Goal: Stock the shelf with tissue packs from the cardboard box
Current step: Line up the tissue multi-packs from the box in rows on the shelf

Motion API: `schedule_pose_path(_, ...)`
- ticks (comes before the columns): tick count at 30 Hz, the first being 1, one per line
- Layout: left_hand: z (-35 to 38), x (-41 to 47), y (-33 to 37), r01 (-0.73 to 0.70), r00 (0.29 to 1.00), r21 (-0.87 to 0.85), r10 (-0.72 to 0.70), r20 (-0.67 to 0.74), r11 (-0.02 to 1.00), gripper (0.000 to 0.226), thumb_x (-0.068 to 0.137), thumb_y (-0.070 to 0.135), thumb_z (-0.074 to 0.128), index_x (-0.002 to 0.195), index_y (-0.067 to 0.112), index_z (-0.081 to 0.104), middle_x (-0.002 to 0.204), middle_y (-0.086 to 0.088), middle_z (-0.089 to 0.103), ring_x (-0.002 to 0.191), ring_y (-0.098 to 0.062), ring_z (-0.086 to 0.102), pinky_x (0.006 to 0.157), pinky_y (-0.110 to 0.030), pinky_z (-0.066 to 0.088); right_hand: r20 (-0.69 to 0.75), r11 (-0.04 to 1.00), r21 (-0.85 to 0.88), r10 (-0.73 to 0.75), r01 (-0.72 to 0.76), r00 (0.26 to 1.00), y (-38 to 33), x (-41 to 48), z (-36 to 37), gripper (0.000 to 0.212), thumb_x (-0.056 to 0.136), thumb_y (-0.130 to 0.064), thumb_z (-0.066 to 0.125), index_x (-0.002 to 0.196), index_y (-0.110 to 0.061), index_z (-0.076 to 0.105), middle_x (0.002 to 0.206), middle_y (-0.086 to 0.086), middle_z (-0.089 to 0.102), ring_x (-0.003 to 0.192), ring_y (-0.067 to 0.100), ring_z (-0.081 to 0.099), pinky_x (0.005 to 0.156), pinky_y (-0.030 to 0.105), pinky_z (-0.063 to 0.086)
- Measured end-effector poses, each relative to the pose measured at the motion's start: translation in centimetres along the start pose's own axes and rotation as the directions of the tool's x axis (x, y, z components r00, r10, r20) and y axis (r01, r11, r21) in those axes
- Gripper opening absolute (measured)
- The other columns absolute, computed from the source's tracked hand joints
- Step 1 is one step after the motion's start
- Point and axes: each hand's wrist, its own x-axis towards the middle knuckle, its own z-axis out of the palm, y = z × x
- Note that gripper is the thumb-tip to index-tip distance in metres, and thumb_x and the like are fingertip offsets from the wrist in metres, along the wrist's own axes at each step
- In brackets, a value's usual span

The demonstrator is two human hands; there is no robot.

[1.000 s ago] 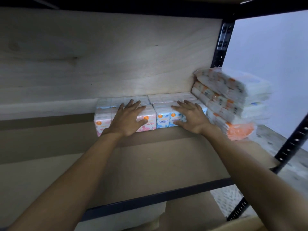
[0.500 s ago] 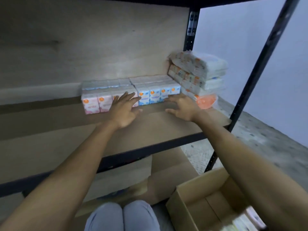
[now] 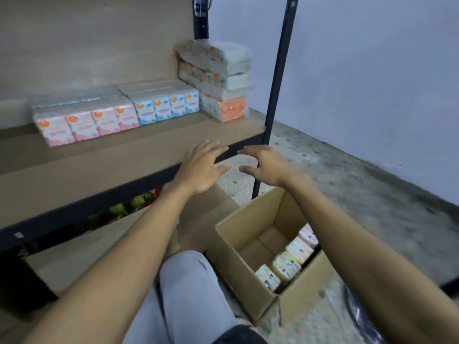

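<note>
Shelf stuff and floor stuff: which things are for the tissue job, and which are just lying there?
For the job: cardboard box, tissue packs in it, shelf, pink packs, blue packs, both empty hands.

Just lying about: yellowish things under the shelf, dark item on the floor.

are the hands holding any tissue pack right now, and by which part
Nothing is held. The left hand and right hand are open and empty, in front of the shelf edge.
</note>
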Motion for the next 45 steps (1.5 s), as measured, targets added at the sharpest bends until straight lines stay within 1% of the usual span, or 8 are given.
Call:
schedule_pose_path(9, 9.1, -2.8, 5.6, -0.026, 0.980, -0.123, 0.049, 0.191, 0.992, 0.053, 0.097, 0.042, 0.047, 0.146, 0.025, 0.037, 0.155, 0.001, 0.030, 0.145, -0.018, 0.019, 0.117, -0.034, 0.011, 0.112, 0.971, 0.054, 0.228, -0.235, 0.967, 5.7, -9.2, 5.3, 0.053, 0.087, -0.045, 0.059, 0.135, -0.026, 0.050, 0.139, -0.001, 0.054, 0.131, 0.020, 0.044, 0.108, 0.040, 0.037)
schedule_pose_path(15, 17.0, -5.3, 6.9, 0.253, 0.880, -0.193, -0.142, 0.454, 0.948, 0.060, 0.095, 0.047, 0.048, 0.150, 0.031, 0.028, 0.160, 0.005, 0.017, 0.148, -0.018, 0.013, 0.119, -0.047, 0.014, 0.289, 0.923, 0.073, 0.342, -0.377, 0.894, 8.3, -12.7, 10.3, 0.058, 0.087, -0.040, 0.064, 0.138, -0.016, 0.048, 0.141, 0.008, 0.051, 0.131, 0.023, 0.044, 0.107, 0.030, 0.033)
schedule_pose_path(21, 22.6, -6.5, 7.1, 0.456, 0.734, -0.181, -0.253, 0.630, 0.871, 0.066, 0.095, 0.042, 0.052, 0.151, 0.023, 0.025, 0.159, -0.002, 0.022, 0.145, -0.023, 0.022, 0.116, -0.042, 0.022, 0.485, 0.876, 0.074, 0.385, -0.476, 0.785, 10.4, -14.7, 15.4, 0.061, 0.087, -0.036, 0.066, 0.141, -0.018, 0.043, 0.141, 0.007, 0.049, 0.130, 0.024, 0.044, 0.105, 0.030, 0.033)
schedule_pose_path(30, 27.6, -5.6, 8.3, 0.616, 0.571, -0.070, -0.383, 0.726, 0.785, 0.070, 0.095, 0.039, 0.052, 0.152, 0.012, 0.021, 0.156, -0.015, 0.026, 0.144, -0.030, 0.024, 0.114, -0.036, 0.023, 0.703, 0.815, -0.085, 0.457, -0.573, 0.545, 13.0, -14.8, 21.3, 0.069, 0.082, -0.040, 0.065, 0.143, -0.025, 0.039, 0.145, 0.012, 0.038, 0.135, 0.032, 0.033, 0.108, 0.043, 0.036)
schedule_pose_path(34, 28.9, -5.5, 8.6, 0.679, 0.501, -0.026, -0.438, 0.746, 0.734, 0.063, 0.092, 0.037, 0.055, 0.144, 0.007, 0.036, 0.148, -0.017, 0.040, 0.137, -0.032, 0.037, 0.108, -0.036, 0.033, 0.726, 0.806, -0.155, 0.485, -0.572, 0.487, 14.2, -14.7, 22.3, 0.070, 0.078, -0.043, 0.068, 0.140, -0.032, 0.040, 0.148, 0.004, 0.033, 0.136, 0.031, 0.025, 0.107, 0.051, 0.034)
schedule_pose_path(37, 30.1, -5.7, 9.0, 0.706, 0.436, -0.003, -0.431, 0.790, 0.708, 0.068, 0.078, 0.051, 0.059, 0.134, 0.014, 0.050, 0.139, -0.014, 0.051, 0.128, -0.034, 0.047, 0.102, -0.034, 0.041, 0.723, 0.818, -0.219, 0.502, -0.531, 0.475, 14.5, -14.8, 22.9, 0.076, 0.074, -0.047, 0.069, 0.141, -0.033, 0.036, 0.146, 0.004, 0.035, 0.134, 0.029, 0.027, 0.104, 0.049, 0.034)
schedule_pose_path(40, 31.4, -6.0, 9.2, 0.723, 0.415, 0.008, -0.444, 0.794, 0.690, 0.085, 0.058, 0.061, 0.052, 0.136, 0.027, 0.046, 0.138, -0.008, 0.052, 0.124, -0.032, 0.049, 0.102, -0.040, 0.042, 0.700, 0.829, -0.271, 0.518, -0.489, 0.491, 14.6, -15.0, 23.5, 0.083, 0.070, -0.055, 0.070, 0.141, -0.030, 0.036, 0.143, 0.006, 0.038, 0.131, 0.029, 0.029, 0.100, 0.046, 0.035)
schedule_pose_path(45, 32.6, -7.1, 9.1, 0.766, 0.365, 0.083, -0.537, 0.761, 0.638, 0.092, 0.070, 0.061, 0.065, 0.146, 0.028, 0.026, 0.145, -0.006, 0.041, 0.133, -0.029, 0.040, 0.107, -0.043, 0.036, 0.710, 0.823, -0.272, 0.522, -0.499, 0.474, 14.9, -14.9, 24.4, 0.081, 0.070, -0.046, 0.071, 0.140, -0.026, 0.035, 0.140, 0.010, 0.038, 0.129, 0.029, 0.032, 0.097, 0.043, 0.038)
